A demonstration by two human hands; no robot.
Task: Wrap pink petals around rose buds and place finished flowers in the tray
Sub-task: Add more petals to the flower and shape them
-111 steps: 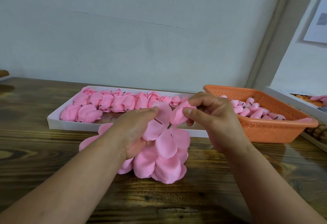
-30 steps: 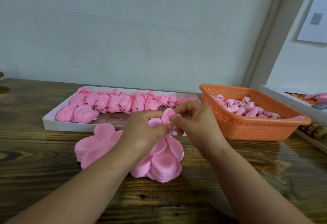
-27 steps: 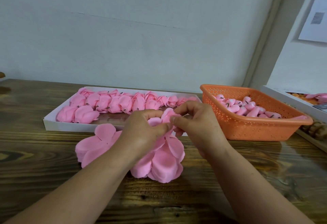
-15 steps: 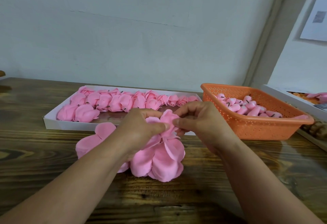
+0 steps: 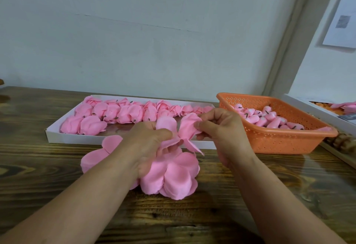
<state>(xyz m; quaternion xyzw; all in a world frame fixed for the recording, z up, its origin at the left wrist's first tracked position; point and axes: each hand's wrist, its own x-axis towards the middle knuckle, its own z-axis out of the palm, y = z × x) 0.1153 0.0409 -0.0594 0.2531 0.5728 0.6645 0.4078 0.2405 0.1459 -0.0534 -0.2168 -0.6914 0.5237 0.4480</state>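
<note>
Two hands meet over the middle of the wooden counter [image 5: 48,166], both busy with one pink flower. The left hand [image 5: 146,143] has its fingers curled around the lower part of a petal piece [image 5: 167,128], pinching it just above the loose petal stack [image 5: 173,178] that lies on the counter under the wrist. The right hand [image 5: 221,128] pinches the upper petals of the rose bud [image 5: 189,126] between thumb and forefinger, the other fingers curled in behind. A folded petal tip juts down and to the right from between the two hands. The bud's core is hidden by the petals and fingers, so how far it is wrapped cannot be told.

Another flat petal piece [image 5: 100,153] lies on the counter to the left of the stack, partly under the left forearm.

Behind the hands sits a shallow white tray [image 5: 57,136], long side toward the person, holding finished pink flowers [image 5: 107,116] in rows across its far half and left end; the near right part of its floor is bare. To the right, just beside the tray, an orange perforated basket [image 5: 279,143] holds small pink rose buds [image 5: 265,116] with dark stems. At the far right edge a second white box [image 5: 300,103] shows only in part.
</note>
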